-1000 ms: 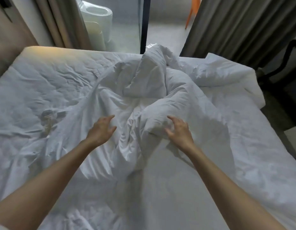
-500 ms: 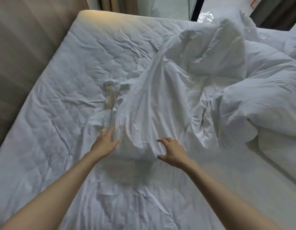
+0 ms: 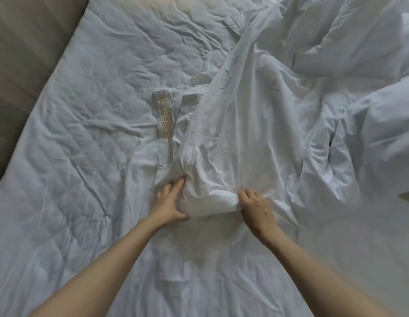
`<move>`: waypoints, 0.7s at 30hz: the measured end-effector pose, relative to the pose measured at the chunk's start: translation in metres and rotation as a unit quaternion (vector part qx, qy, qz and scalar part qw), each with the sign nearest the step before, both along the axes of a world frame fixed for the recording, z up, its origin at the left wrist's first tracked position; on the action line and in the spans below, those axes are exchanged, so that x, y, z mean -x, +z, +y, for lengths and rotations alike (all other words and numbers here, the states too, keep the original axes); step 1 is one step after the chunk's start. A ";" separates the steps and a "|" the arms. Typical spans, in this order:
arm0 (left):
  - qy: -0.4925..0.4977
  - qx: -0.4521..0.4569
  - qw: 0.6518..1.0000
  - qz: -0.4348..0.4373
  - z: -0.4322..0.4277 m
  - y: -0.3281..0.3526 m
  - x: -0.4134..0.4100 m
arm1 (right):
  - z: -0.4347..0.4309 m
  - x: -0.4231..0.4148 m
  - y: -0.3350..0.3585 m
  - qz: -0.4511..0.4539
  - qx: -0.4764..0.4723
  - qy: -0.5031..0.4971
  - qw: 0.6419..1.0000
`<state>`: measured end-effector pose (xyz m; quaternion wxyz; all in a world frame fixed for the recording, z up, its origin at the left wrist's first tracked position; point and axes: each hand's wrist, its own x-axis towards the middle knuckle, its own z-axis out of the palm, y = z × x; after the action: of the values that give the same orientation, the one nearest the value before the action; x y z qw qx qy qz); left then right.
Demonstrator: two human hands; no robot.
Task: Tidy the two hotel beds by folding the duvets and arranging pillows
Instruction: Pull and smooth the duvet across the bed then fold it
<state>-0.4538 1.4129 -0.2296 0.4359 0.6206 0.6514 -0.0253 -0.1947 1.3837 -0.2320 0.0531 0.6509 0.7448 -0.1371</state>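
Both hands worked the near hem of the white duvet (image 3: 256,124). The duvet lay bunched over the right half of the bed, with its bulk heaped far right and one long fold running down to the person.

- The left hand (image 3: 170,203) clasped the left end of the rolled hem, thumb beneath and fingers laid up its side.
- The right hand (image 3: 256,205), slightly blurred, had its fingers curled into the hem's right end.
- The quilted mattress cover (image 3: 84,110) lay exposed on the left, with a gold-lettered label strip (image 3: 164,115) just beside the duvet's edge.

By my judgement, the step called for the following:

1. Pinch cover and filling together, since loose cover fabric would likely slide.
2. Draw the hands apart until the hem ran taut and straight.
3. Lift and shake so the heaped bulk unfurled before any fold was made.
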 end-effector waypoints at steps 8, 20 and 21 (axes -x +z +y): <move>0.021 -0.114 0.992 -0.051 -0.011 0.028 0.008 | -0.003 -0.016 0.089 0.217 -0.083 -0.121 0.965; 0.249 -0.241 0.912 -0.221 0.048 0.224 -0.047 | 0.014 -0.055 0.289 0.282 -0.238 -0.209 0.905; 0.261 -0.230 0.910 -0.226 0.049 0.239 -0.053 | 0.018 -0.059 0.297 0.286 -0.245 -0.218 0.900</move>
<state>-0.4003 1.4616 0.0091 0.4074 0.5006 0.6619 0.3812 -0.1360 1.4016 0.0646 -0.3551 0.7223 0.5771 -0.1387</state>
